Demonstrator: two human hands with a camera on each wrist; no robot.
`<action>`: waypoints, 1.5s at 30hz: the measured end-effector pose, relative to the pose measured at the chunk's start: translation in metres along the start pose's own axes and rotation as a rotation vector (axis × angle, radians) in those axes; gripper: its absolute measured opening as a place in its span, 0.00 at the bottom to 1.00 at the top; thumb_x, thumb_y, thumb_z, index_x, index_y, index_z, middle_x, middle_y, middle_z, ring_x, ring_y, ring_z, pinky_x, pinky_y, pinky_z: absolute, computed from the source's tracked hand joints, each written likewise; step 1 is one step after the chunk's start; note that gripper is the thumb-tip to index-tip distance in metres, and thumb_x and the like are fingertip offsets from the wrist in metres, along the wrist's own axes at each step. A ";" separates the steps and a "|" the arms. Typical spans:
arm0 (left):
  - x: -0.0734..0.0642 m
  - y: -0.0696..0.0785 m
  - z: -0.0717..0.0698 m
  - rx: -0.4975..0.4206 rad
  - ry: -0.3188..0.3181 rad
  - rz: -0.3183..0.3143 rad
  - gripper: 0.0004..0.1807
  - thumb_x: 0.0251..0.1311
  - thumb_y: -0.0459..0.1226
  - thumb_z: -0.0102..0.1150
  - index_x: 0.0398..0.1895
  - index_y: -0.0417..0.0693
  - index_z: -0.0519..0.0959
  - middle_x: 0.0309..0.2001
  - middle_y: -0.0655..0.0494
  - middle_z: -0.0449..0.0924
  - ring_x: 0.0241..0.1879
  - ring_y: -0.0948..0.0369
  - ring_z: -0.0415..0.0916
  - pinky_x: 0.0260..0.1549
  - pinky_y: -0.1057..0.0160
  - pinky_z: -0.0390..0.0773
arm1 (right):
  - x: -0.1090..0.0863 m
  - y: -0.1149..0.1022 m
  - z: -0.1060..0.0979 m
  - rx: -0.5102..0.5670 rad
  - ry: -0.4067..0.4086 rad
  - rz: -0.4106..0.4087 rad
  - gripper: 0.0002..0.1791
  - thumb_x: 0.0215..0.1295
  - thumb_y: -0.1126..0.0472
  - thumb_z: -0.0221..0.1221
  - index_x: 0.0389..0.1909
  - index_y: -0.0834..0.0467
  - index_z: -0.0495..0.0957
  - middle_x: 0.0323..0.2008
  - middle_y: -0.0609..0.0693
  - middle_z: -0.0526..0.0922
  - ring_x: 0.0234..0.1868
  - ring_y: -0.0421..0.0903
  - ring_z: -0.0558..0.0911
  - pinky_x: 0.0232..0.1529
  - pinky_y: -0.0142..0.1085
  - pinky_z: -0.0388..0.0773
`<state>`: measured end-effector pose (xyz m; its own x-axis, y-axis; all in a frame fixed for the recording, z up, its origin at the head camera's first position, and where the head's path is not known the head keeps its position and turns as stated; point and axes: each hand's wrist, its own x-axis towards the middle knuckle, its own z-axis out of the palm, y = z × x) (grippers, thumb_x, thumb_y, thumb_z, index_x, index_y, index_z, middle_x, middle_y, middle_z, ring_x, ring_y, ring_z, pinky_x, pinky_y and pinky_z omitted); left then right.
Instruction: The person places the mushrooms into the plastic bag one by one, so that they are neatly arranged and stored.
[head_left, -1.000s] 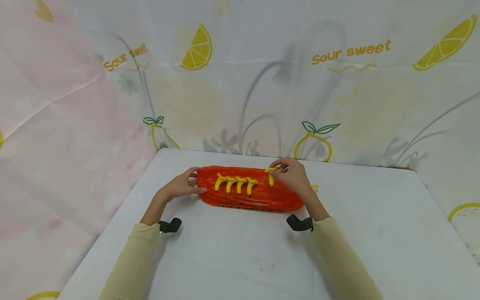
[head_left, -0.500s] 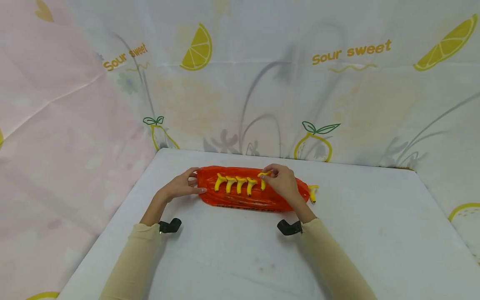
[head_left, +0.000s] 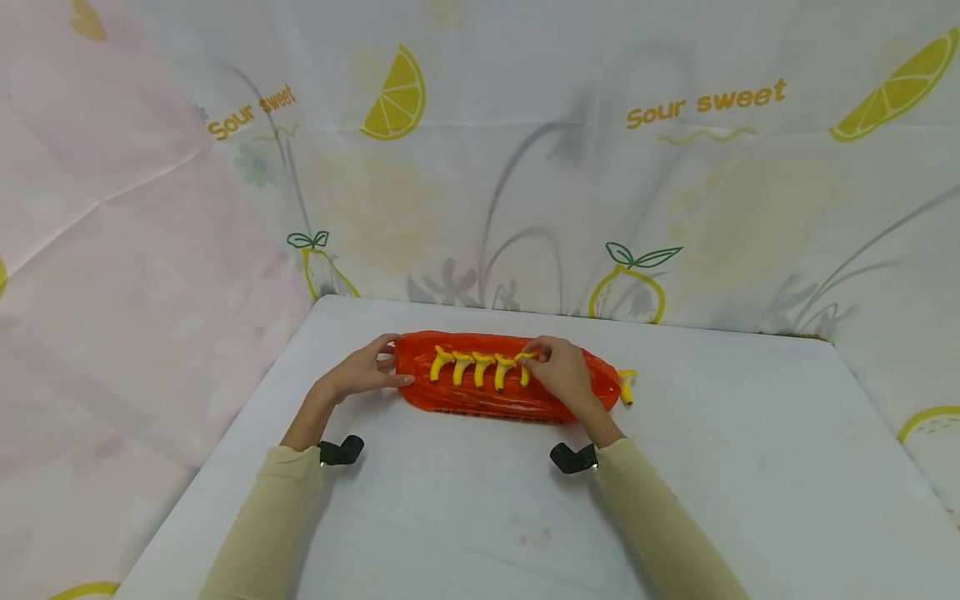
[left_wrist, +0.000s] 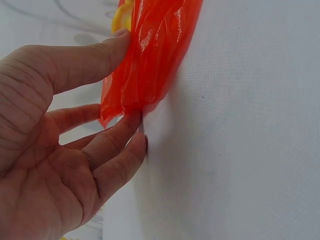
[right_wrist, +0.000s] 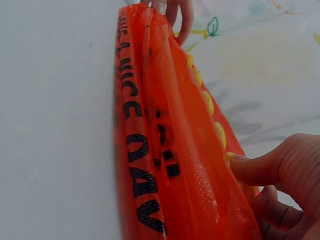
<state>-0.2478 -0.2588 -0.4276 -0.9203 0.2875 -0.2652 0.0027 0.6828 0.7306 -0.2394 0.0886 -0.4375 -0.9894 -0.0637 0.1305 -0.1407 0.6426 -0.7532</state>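
A folded red plastic bag (head_left: 540, 407) with black lettering lies lengthwise on the table. Several small yellow banana-like pieces (head_left: 480, 371), flared at the top with dark lower tips, stand side by side along it. My left hand (head_left: 360, 372) holds the bag's left end; in the left wrist view its thumb lies on the red plastic (left_wrist: 150, 55) and its fingertips meet the end edge. With thumb and fingers, my right hand (head_left: 566, 375) pinches the rightmost yellow piece (head_left: 525, 377) of the row, close over the bag. In the right wrist view that piece is mostly hidden.
Another yellow piece (head_left: 627, 388) lies at the bag's right tip. The white tabletop (head_left: 450, 517) ends at a printed cloth wall (head_left: 487, 208) behind. Black wrist mounts (head_left: 573, 459) stick out near both sleeves.
My right hand has moved left with its yellow piece, bringing it beside the row. The yellow piece at the bag's right tip has come into fuller view. The left hand has stayed put.
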 end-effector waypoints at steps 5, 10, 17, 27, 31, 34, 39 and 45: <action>0.001 0.000 0.000 0.006 -0.002 -0.001 0.49 0.57 0.51 0.68 0.74 0.44 0.53 0.70 0.36 0.61 0.68 0.39 0.61 0.58 0.40 0.70 | -0.001 0.002 0.003 -0.019 0.006 0.022 0.09 0.61 0.57 0.68 0.39 0.56 0.85 0.21 0.49 0.71 0.24 0.47 0.69 0.24 0.36 0.61; 0.002 0.000 0.001 0.001 -0.003 0.002 0.48 0.57 0.51 0.68 0.74 0.44 0.53 0.71 0.36 0.61 0.68 0.39 0.61 0.58 0.40 0.70 | -0.001 0.004 0.006 -0.045 0.007 0.045 0.09 0.60 0.57 0.68 0.40 0.55 0.85 0.22 0.49 0.72 0.25 0.47 0.70 0.25 0.35 0.62; 0.003 -0.002 0.001 0.005 0.000 0.004 0.48 0.57 0.51 0.68 0.74 0.44 0.53 0.70 0.36 0.61 0.67 0.39 0.62 0.58 0.40 0.70 | -0.002 0.004 0.003 -0.063 -0.033 0.017 0.11 0.61 0.56 0.68 0.42 0.55 0.85 0.20 0.49 0.70 0.23 0.47 0.69 0.24 0.35 0.61; -0.001 0.002 0.001 -0.003 -0.004 0.001 0.49 0.57 0.51 0.68 0.74 0.44 0.53 0.70 0.35 0.61 0.67 0.38 0.62 0.58 0.39 0.71 | -0.006 -0.001 -0.011 -0.122 -0.095 0.019 0.16 0.61 0.54 0.68 0.50 0.53 0.84 0.21 0.49 0.70 0.23 0.47 0.68 0.23 0.36 0.59; -0.001 0.002 0.001 -0.006 -0.002 0.004 0.48 0.57 0.51 0.68 0.74 0.44 0.54 0.70 0.36 0.61 0.67 0.38 0.62 0.58 0.39 0.70 | -0.008 -0.002 -0.019 -0.121 -0.094 0.011 0.15 0.60 0.55 0.68 0.49 0.52 0.85 0.20 0.49 0.70 0.21 0.47 0.68 0.21 0.35 0.57; -0.001 0.001 0.002 -0.001 0.000 0.005 0.48 0.57 0.51 0.68 0.74 0.44 0.54 0.70 0.35 0.61 0.67 0.38 0.62 0.57 0.40 0.71 | -0.009 -0.002 -0.027 -0.106 -0.088 0.004 0.16 0.60 0.56 0.68 0.49 0.53 0.85 0.19 0.49 0.69 0.19 0.47 0.67 0.20 0.35 0.57; -0.002 0.001 0.001 -0.003 -0.003 -0.006 0.48 0.57 0.51 0.68 0.74 0.44 0.53 0.70 0.35 0.61 0.67 0.38 0.62 0.57 0.40 0.72 | -0.012 -0.003 -0.044 -0.091 -0.086 -0.011 0.16 0.60 0.55 0.68 0.49 0.53 0.85 0.20 0.50 0.69 0.20 0.48 0.67 0.22 0.36 0.59; -0.002 0.002 0.000 -0.001 -0.004 -0.009 0.49 0.57 0.51 0.68 0.75 0.44 0.53 0.70 0.35 0.60 0.67 0.38 0.61 0.58 0.40 0.71 | -0.015 -0.004 -0.064 -0.088 -0.094 -0.007 0.17 0.61 0.53 0.68 0.49 0.55 0.84 0.22 0.51 0.71 0.24 0.49 0.69 0.24 0.37 0.62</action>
<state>-0.2461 -0.2579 -0.4254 -0.9189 0.2834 -0.2743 -0.0063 0.6849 0.7286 -0.2216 0.1356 -0.3954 -0.9880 -0.1371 0.0709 -0.1477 0.7060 -0.6927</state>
